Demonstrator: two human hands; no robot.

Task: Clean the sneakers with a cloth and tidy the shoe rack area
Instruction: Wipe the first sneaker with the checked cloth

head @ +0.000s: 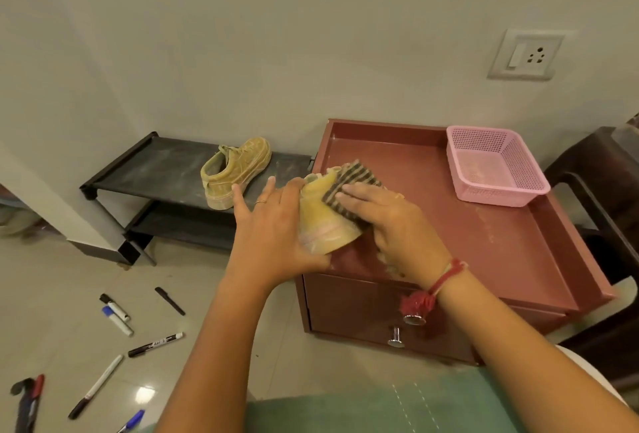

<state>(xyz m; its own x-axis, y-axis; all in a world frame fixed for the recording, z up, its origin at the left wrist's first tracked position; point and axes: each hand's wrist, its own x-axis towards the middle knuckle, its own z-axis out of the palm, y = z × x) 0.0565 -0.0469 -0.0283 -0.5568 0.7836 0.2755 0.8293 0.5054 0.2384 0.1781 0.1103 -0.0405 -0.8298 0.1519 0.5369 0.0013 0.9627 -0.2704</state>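
Note:
My left hand (pixel 273 225) grips a tan sneaker (pixel 320 221) from its left side, holding it over the front left corner of the reddish-brown cabinet top (pixel 484 225). My right hand (pixel 390 221) presses a striped brown and beige cloth (pixel 349 187) against the sneaker's right side. The sneaker's toe end is partly hidden by both hands. A second tan sneaker (pixel 235 170) stands on the top shelf of the low black shoe rack (pixel 155 166) to the left, toe pointing toward the wall.
A pink plastic basket (pixel 498 166) sits at the cabinet's back right. Several markers and pens (pixel 155 342) lie scattered on the tiled floor at lower left. A dark chair (pixel 601 190) stands right of the cabinet. A wall socket (pixel 525 54) is above.

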